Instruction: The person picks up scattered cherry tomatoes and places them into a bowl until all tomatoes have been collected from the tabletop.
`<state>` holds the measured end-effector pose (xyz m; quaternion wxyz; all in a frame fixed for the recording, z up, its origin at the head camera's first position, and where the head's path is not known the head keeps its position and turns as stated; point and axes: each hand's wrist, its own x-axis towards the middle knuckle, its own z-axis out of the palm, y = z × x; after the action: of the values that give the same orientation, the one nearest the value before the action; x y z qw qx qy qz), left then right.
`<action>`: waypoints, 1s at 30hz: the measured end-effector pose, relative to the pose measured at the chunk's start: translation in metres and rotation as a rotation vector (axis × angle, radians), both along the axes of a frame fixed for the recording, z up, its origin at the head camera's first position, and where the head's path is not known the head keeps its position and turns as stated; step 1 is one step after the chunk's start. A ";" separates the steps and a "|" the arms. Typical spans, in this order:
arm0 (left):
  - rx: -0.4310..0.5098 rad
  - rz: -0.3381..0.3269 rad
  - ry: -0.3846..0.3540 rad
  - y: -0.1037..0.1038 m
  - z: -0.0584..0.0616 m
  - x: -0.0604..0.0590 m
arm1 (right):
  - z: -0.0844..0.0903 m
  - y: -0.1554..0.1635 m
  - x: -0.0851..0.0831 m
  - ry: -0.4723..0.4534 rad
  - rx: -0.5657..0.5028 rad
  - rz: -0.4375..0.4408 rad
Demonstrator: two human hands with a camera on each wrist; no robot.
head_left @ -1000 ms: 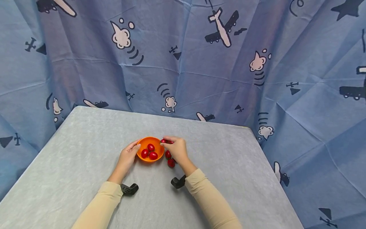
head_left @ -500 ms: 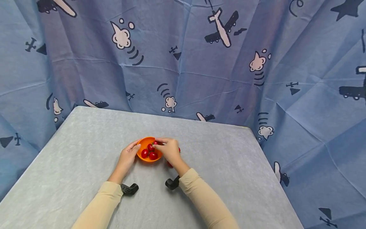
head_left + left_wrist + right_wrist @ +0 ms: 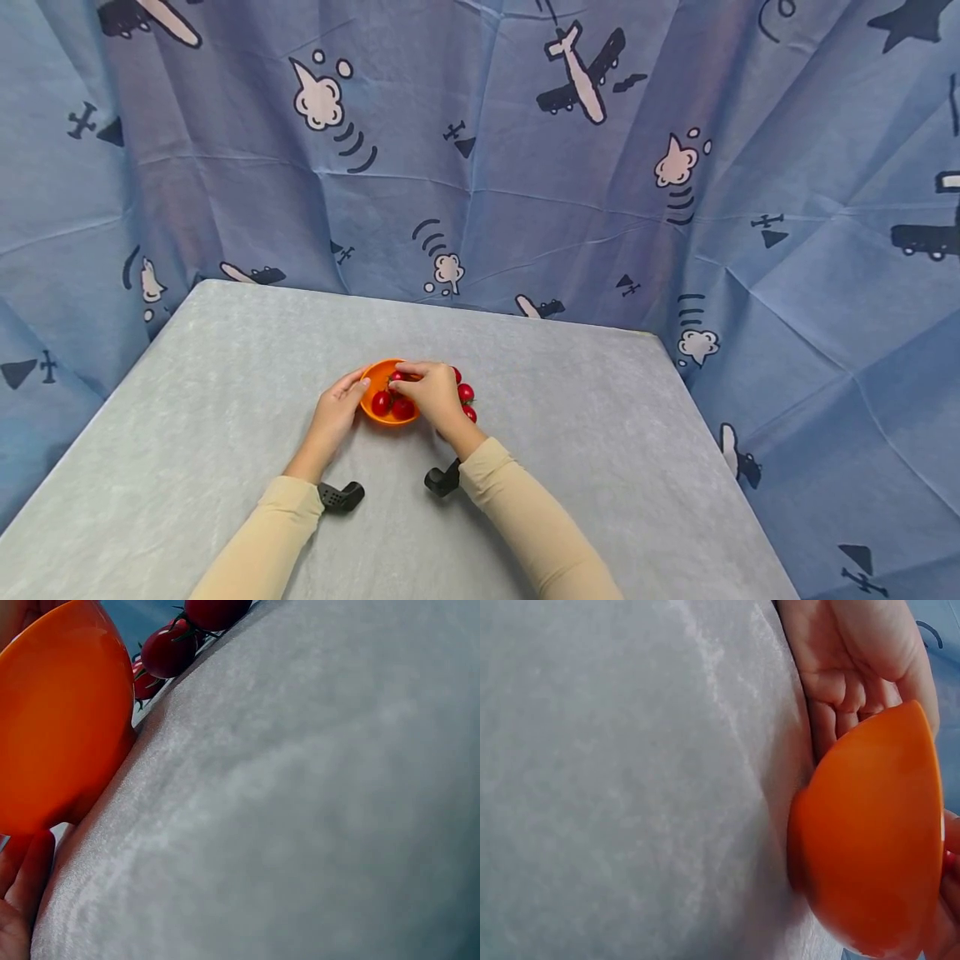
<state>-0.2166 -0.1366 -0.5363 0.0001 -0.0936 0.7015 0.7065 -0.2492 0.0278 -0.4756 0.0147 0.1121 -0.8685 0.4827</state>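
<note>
An orange bowl [image 3: 379,375] stands on the table with several red cherry tomatoes [image 3: 382,403] in it. My left hand [image 3: 334,415] holds its left side, thumb at the rim and fingers along the outer wall. The right wrist view shows those fingers of the left hand [image 3: 847,682] behind the bowl [image 3: 874,832]. Reaching over the right rim, my right hand [image 3: 438,398] pinches a cherry tomato [image 3: 397,377] inside the bowl. A sliver of red shows between its fingertips in the right wrist view. The hand covers the bowl's right part.
Several more cherry tomatoes [image 3: 466,392] lie on the table just right of the bowl, partly behind my right hand. Green stems show on these tomatoes [image 3: 169,651] in the left wrist view. A blue patterned curtain [image 3: 510,200] hangs behind the grey table [image 3: 600,417].
My right hand has carried a cherry tomato leftward from beside the rim into the bowl. Tomatoes on the right have come into view behind it. My left hand stays on the bowl.
</note>
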 end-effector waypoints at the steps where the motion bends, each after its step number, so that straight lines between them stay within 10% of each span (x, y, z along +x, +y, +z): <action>1: 0.001 0.002 0.002 0.000 0.000 0.000 | -0.001 -0.001 0.000 -0.001 0.010 -0.001; 30: 0.054 -0.007 0.038 0.000 -0.001 0.000 | -0.005 -0.017 -0.003 -0.020 0.174 0.026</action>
<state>-0.2162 -0.1368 -0.5371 -0.0083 -0.0778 0.6823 0.7269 -0.2524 0.0106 -0.4811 -0.0100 0.1195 -0.9057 0.4066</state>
